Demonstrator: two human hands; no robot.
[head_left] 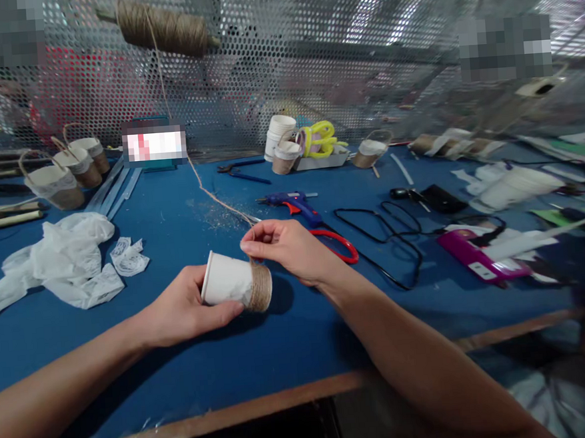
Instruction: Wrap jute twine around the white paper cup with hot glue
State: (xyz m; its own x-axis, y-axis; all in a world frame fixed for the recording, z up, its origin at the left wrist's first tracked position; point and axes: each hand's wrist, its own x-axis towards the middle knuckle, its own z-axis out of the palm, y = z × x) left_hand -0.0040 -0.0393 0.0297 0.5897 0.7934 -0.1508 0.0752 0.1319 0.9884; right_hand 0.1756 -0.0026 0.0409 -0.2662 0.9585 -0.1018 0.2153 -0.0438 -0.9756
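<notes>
A white paper cup point(226, 277) lies on its side in the air, gripped by my left hand point(188, 306) near its rim. Brown twine point(261, 288) is wound in several tight rows around the cup's base end. My right hand point(279, 246) pinches the twine strand just above the wound rows. From there the strand runs up to a large twine spool point(164, 29) on a rod against the perforated metal screen. Behind my right hand lie a blue glue gun point(294, 202) and red-handled scissors point(341, 242), partly hidden by the hand.
White lace point(69, 254) is heaped at left, near finished cups with twine handles point(60, 185). Blue-handled pliers point(246, 169), stacked white cups point(279, 136) and yellow ribbon point(321, 139) stand at the back. A black cable point(390, 265) and a purple box point(480, 259) lie at right.
</notes>
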